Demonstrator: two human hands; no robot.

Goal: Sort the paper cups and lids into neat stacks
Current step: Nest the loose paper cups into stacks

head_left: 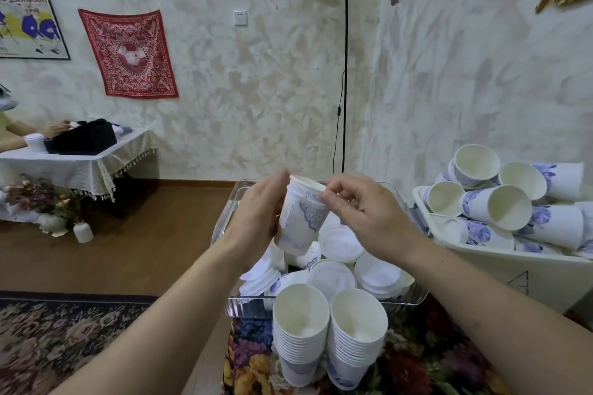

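Holding a blue-patterned white paper cup (301, 218) above the clear plastic tray (324, 300), the left hand (256, 218) grips its side while the right hand (362, 215) pinches its rim, two nested cup stacks (330, 330) standing done before that tray, loose white lids (340, 244) and a white bin of jumbled cups (513, 202) remaining.

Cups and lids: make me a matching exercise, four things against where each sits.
Things:
1. held cup
2. loose lids
3. two cup stacks
4. loose cups

Places:
A. piled in the white bin on the right
B. standing on the floral cloth, nearest the camera
C. lying in the clear tray
D. between the left hand and right hand, above the tray

Pairs: 1-D, 2-C, 3-B, 4-A
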